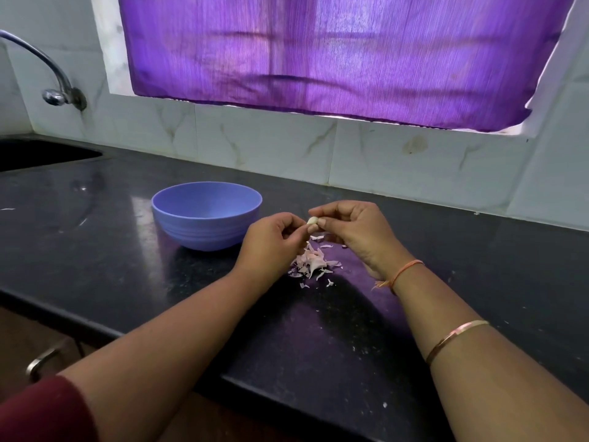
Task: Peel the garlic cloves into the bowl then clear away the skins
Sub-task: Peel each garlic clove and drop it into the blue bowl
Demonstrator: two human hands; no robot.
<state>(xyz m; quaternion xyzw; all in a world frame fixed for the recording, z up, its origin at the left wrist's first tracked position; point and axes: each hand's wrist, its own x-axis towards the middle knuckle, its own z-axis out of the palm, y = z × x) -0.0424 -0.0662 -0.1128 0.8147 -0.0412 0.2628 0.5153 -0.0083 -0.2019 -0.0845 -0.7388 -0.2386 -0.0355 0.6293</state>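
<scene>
Two forearms reach in over my dark desk (127, 250). Skins (310, 263) lie in a loose pile on it, between the wrists. Just above the pile, left hand (271, 244) and right hand (353, 231) both pinch one pale clove (312, 221) at the fingertips. Bowl (197, 231) stands upright just left of the left hand. Beyond, I see a tap (55, 96) on the far-left wall and a purple curtain (318, 59).

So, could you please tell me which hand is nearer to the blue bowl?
Left. The left hand sits just right of the bowl; the right hand is farther right, beyond the garlic clove.
</scene>
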